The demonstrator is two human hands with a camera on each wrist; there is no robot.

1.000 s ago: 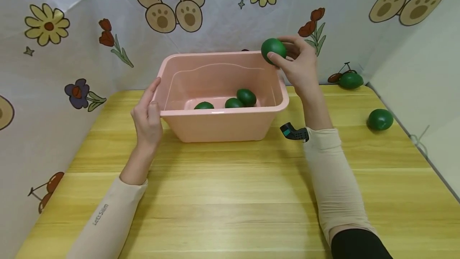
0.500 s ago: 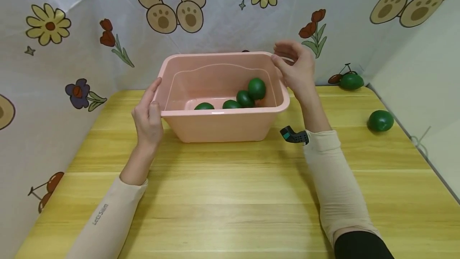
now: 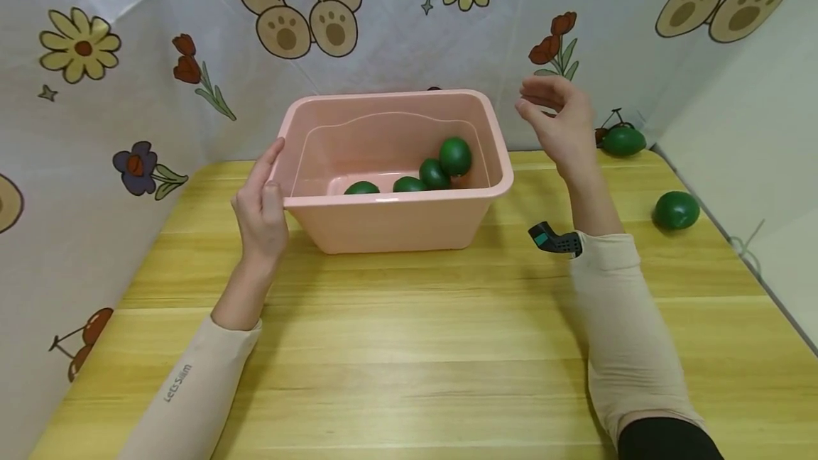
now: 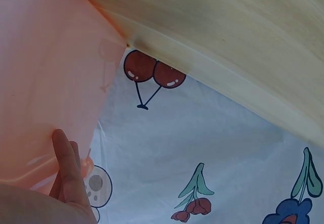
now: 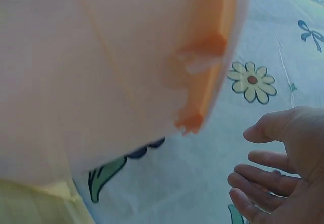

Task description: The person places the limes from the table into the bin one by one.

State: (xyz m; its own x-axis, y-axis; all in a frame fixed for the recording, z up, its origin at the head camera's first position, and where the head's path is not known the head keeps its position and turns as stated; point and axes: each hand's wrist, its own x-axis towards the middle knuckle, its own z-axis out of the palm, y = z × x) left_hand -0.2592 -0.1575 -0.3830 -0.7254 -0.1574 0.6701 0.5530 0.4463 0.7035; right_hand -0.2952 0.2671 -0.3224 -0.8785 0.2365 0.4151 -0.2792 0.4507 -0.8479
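Patterned cloth [image 3: 390, 41] behind wooden table [image 3: 409, 346]

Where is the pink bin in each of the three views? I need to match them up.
Head: the pink bin is near the centre, its left end at the left hand.
Left wrist: it fills the upper left, above the hand.
Right wrist: it fills most of the left and upper middle, apart from the right hand.
Shared landmark: the wooden tabletop, at the bottom, upper right and lower left respectively.
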